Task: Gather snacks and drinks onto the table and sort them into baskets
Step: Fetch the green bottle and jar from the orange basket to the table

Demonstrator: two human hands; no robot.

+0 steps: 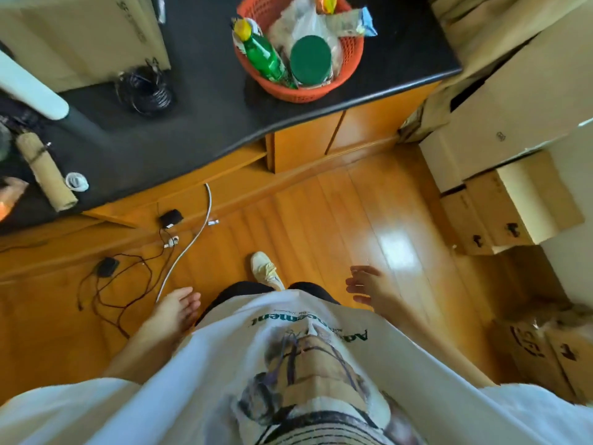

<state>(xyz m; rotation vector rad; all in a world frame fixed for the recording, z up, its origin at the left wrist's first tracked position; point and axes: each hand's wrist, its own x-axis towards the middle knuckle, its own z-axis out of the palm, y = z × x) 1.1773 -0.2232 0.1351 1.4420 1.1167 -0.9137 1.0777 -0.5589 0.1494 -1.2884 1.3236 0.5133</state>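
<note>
At twelve o'clock from where I stand, on the black countertop (205, 91), sits the orange basket (301, 91), already loaded with snacks and drinks. Both my hands hang low beside my hips, well apart from it and holding nothing. My left hand (175, 308) is at about seven o'clock from the basket, fingers straight and lying close together. My right hand (369, 285) is at about five o'clock from it, fingers loosely spread and slightly blurred. The basket lies a little to the right of my midline, so I judge the right hand the nearer of the two, though either would have to rise up and forward to reach it.

Inside the basket, a green bottle (264, 54) with a yellow cap lies tilted, its long axis running from cap at eleven o'clock down to base at five o'clock. Just beside it, at its three o'clock, stands a jar with a dark green lid (310, 57). Behind them are clear plastic-wrapped packets (301, 20) and a blue-edged wrapper (359, 24) hanging over the rim.

The basket's far edge is cut off by the top of the view. The packets' labels are too small to read, and I cannot tell what lies beneath them. No second basket shows.
</note>
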